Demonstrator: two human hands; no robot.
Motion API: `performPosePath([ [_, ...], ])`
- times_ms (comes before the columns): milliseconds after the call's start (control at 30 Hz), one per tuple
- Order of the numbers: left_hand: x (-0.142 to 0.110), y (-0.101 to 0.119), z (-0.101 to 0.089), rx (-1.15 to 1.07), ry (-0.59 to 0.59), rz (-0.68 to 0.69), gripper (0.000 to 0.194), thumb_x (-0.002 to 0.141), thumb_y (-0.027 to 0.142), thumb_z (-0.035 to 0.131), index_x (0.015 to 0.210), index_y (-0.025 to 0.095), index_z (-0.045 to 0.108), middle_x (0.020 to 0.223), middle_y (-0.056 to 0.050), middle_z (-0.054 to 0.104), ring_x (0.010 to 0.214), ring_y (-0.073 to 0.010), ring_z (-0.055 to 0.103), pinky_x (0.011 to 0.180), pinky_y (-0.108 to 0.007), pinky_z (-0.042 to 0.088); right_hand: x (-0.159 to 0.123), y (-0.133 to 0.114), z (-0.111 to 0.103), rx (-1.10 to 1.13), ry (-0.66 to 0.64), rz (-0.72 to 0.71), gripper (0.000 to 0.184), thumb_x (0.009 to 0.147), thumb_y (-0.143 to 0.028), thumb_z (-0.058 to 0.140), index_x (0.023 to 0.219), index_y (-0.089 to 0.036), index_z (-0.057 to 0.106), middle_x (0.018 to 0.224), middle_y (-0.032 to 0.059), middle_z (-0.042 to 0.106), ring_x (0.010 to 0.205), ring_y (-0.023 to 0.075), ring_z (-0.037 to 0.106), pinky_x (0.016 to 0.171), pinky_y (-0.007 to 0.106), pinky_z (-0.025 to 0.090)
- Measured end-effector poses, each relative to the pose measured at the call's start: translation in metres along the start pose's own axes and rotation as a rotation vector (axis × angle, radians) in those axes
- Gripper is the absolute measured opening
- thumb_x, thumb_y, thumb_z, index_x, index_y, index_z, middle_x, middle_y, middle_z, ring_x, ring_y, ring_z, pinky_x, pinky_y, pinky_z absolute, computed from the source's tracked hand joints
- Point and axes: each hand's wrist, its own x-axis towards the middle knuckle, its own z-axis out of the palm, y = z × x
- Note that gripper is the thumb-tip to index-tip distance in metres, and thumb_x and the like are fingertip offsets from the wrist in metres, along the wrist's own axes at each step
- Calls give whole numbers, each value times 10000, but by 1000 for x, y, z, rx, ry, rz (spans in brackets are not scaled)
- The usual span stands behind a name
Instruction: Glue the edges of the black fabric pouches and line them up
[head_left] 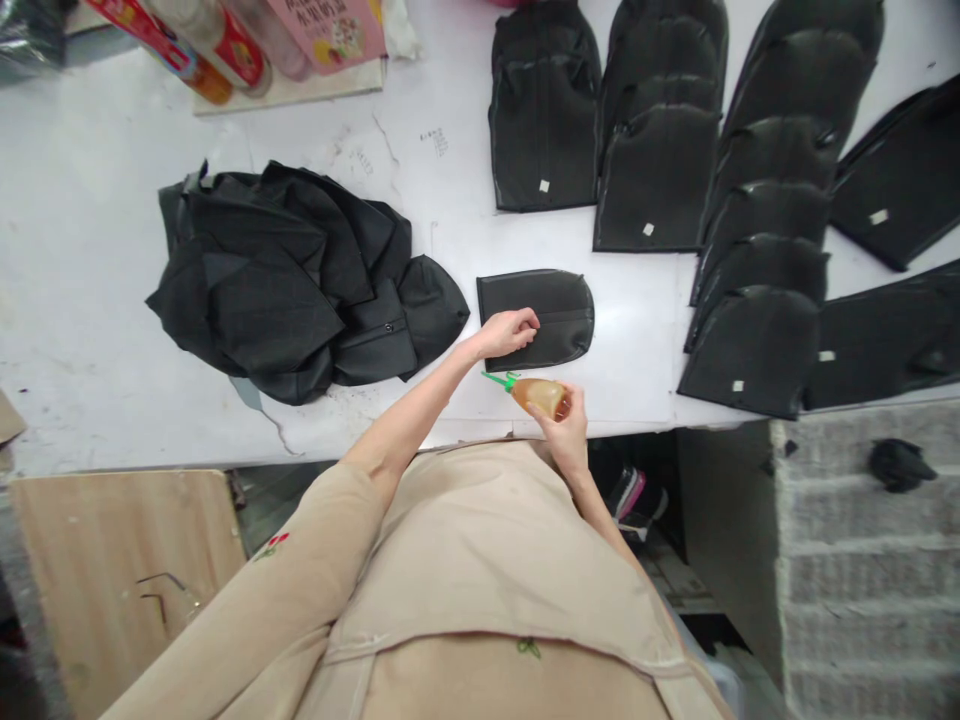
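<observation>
Hands — two, both bare. The left hand (511,332), one, lay on a flat black piece with one rounded end (562,312); its fingers were curled inward, and whether they pinched anything could not be told. The right hand (564,428), one, was clamped around a translucent squeeze bottle of amber liquid with a green nozzle (538,394), held tilted near the front edge of the white surface (637,370), its tip pointing left, just beside the flat piece.

Flat piece: one, lying singly on the surface, rounded end to the right, between the cloth heap and the groups.

Crumpled heap of black cloth (255,270): one, left of the flat piece; number of layers not countable.

Groups of similar black pieces (757,340): five, at the upper right and right. Overlapped layers showed in three — at least two, at least three and at least five, counted left to right. Small white squares (544,186): five, one to each group.

Far left: one pink printed box (330,30) and three bottles or packets (232,55), on one pale board (300,92).

Lower left: one pair of glasses (169,595) on one light wooden panel (112,530).
</observation>
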Motion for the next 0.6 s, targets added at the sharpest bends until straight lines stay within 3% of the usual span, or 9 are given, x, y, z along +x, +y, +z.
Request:
performPosePath([
  [67,-7,2,-4,-71,48,-55,91,926,186,510,969,174,589,752,4,670,595,-105,620,599,-207,445,0,-3,-7,197,-21,159,526,696,-456,837,1081,-242,550,954,2,654,689,144,587,547,257,482],
  [133,-18,4,-10,-18,188,-133,98,953,244,510,949,183,585,739,-5,658,599,-124,617,588,-224,439,0,-5,-18,361,-40,257,447,736,-461,802,1050,-238,574,903,-7,667,552,97,502,428,209,364],
  [200,-32,5,-17,140,357,-243,137,962,319,543,935,192,585,764,-27,673,674,-159,644,629,-250,447,1,-8,-32,490,-41,308,440,748,-483,784,1066,-227,621,938,20,696,541,89,495,397,191,312],
  [267,-42,3,-21,307,443,-384,192,946,384,599,947,192,588,817,-61,697,774,-204,673,686,-279,454,4,-10,-47,574,-13,325,476,744,-501,787,1108,-219,666,1037,61,716,646,120,583,428,189,374],
  [367,-47,-4,-20,398,420,-530,242,915,422,658,949,192,593,848,-92,707,841,-248,688,714,-297,448,14,-13,-65,642,64,306,465,733,-484,814,1109,-231,709,1097,63,724,743,129,633,480,175,453],
  [467,-40,-11,-16,276,459,-525,187,909,352,663,813,212,584,783,-70,684,828,-240,682,720,-290,432,26,-16,-76,654,101,268,466,738,-470,824,1126,-232,723,1128,66,725,777,122,649,508,162,490],
  [600,-38,-11,-16,64,460,-515,259,865,223,662,647,220,523,611,0,583,697,-198,627,689,-278,411,40,-13,-86,655,175,261,494,692,-494,854,1091,-228,735,1096,49,733,732,106,647,494,154,505],
])
